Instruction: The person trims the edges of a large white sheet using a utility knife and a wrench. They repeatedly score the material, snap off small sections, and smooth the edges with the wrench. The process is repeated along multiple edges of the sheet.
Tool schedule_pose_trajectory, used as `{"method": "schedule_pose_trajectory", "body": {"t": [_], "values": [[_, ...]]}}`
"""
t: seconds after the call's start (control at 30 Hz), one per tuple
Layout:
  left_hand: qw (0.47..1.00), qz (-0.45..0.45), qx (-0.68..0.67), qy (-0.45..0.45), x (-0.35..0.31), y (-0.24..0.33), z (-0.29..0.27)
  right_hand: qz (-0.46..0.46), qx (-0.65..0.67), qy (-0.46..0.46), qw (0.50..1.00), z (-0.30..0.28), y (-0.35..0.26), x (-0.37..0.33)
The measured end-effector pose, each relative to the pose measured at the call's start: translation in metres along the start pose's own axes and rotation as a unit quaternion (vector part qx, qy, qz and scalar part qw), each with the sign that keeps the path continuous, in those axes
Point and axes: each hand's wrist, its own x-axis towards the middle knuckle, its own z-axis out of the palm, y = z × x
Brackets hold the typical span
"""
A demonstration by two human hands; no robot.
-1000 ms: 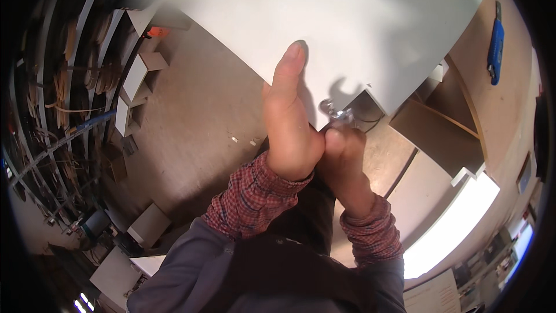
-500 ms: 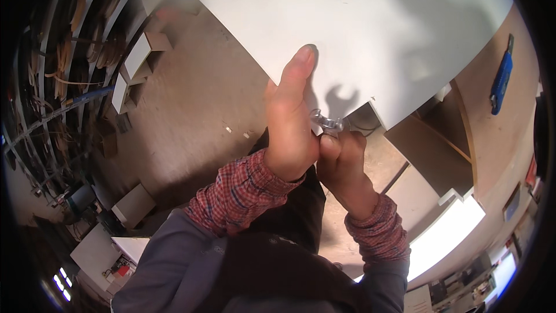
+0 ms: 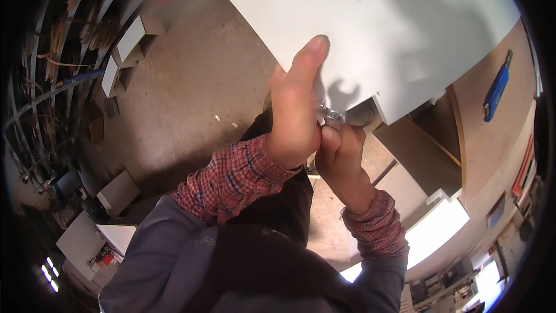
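Note:
My left hand (image 3: 295, 104) is at the near edge of a large white panel (image 3: 359, 29). Its thumb lies stretched out over the top face, while the other fingers are mostly hidden beyond the edge. Close beside it, my right hand (image 3: 341, 153) is closed around a shiny metal open-end wrench (image 3: 331, 114). The wrench's forked jaw sticks up past my thumb and casts a shadow on the panel. Most of its handle is hidden in my fist.
A blue utility knife (image 3: 497, 94) lies on a brown wooden surface (image 3: 478, 139) at the right. Below that surface is an open compartment (image 3: 425, 153). White box-like pieces (image 3: 132, 37) stand on the floor at the left, near racks of strips (image 3: 66, 40).
The view has shifted slightly, so the floor and shelves sit further left. Both hands keep nearly the same pose at the panel edge, and the wrench is still in my right hand.

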Motion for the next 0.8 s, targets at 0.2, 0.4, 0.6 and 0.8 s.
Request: {"method": "schedule_pose_trajectory", "body": {"t": [0.2,0.4,0.6,0.8], "values": [[0.996,-0.025,0.017,-0.079,-0.001,0.009,-0.011,0.004,-0.005,-0.031,0.999,0.006,0.002,0.001],[0.998,-0.02,0.05,-0.017,-0.001,0.009,0.004,0.167,0.183,0.132,0.96,0.035,-0.002,-0.011],[1.0,-0.014,0.004,-0.011,-0.002,0.004,0.002,0.204,0.165,0.129,0.956,0.028,-0.01,-0.009],[0.998,-0.022,0.053,-0.023,-0.006,0.011,-0.006,0.033,-0.008,-0.003,0.999,0.012,0.0,-0.003]]}}
